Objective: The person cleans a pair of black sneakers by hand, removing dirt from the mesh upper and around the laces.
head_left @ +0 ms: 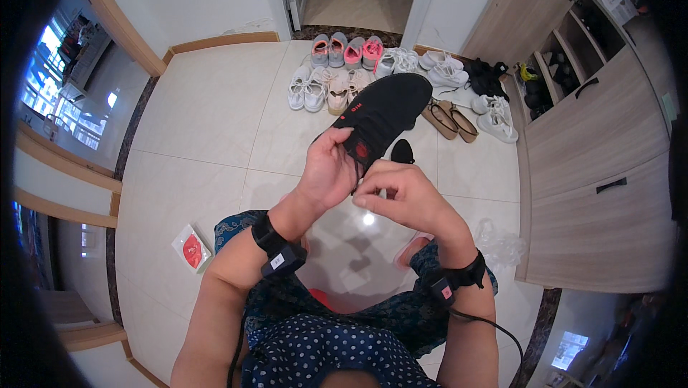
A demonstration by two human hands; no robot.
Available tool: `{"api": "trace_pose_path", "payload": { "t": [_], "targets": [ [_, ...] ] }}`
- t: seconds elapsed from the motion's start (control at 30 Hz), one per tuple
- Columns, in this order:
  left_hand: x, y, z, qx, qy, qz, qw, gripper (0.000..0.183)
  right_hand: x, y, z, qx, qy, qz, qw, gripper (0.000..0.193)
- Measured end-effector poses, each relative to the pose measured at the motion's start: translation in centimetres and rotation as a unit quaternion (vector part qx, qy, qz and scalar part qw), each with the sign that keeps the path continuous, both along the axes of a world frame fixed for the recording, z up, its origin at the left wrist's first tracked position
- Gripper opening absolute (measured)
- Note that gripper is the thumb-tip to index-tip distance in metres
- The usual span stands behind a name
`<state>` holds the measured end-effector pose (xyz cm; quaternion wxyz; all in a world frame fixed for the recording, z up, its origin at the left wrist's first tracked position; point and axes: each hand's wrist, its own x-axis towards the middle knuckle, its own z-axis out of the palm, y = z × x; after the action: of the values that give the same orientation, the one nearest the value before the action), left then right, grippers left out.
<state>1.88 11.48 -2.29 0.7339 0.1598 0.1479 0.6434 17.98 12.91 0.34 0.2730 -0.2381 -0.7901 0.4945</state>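
Observation:
My left hand (pixel 326 169) grips a black shoe (pixel 394 105) near its opening, thumb on top, and holds it up off the floor. The shoe tilts, with its toe toward the far right; red marks show on its side and near the opening. A thin dark shoelace (pixel 357 169) hangs from it between my hands. My right hand (pixel 405 191) is closed, thumb and fingertips pinched at the lace's lower end; the exact grip is partly hidden. Below the held shoe, another black shoe (pixel 402 151) shows in part on the floor.
Several pairs of shoes stand beyond, among them grey-and-pink sneakers (pixel 337 50), white sneakers (pixel 308 88) and brown flats (pixel 450 119). A wooden shoe cabinet (pixel 573 173) lines the right. Crumpled clear plastic (pixel 498 243) lies by my right knee, a white-and-red packet (pixel 192 248) at left.

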Motion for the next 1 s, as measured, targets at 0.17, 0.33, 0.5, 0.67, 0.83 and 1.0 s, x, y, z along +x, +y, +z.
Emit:
{"api": "trace_pose_path", "payload": {
  "t": [0.17,0.33,0.5,0.67,0.83,1.0],
  "targets": [
    [-0.3,-0.3,0.8,0.005,0.028,0.003,1.0,0.047,0.8,0.8,0.0,-0.013,-0.086,-0.081,0.993,0.024],
    [-1.6,0.2,-1.7,0.038,-0.02,-0.027,0.999,0.04,-0.1,1.1,-2.8,0.002,0.021,-0.212,0.977,0.021],
    [0.3,-0.1,1.7,-0.117,0.05,0.07,0.989,0.015,0.0,1.1,-3.4,-0.212,0.032,-0.169,0.962,0.022],
    [-1.6,0.1,-1.7,0.001,0.116,0.057,0.992,0.008,0.0,0.7,-1.7,-0.176,0.02,-0.147,0.973,0.019],
    [0.2,-0.5,0.3,-0.052,0.14,0.053,0.987,0.007,-0.3,1.1,-1.5,-0.173,0.097,-0.205,0.958,0.014],
    [1.0,-1.0,0.0,-0.043,0.197,0.02,0.979,0.016,-0.6,0.8,-1.9,-0.064,0.081,-0.221,0.97,0.012]
  ]
}}
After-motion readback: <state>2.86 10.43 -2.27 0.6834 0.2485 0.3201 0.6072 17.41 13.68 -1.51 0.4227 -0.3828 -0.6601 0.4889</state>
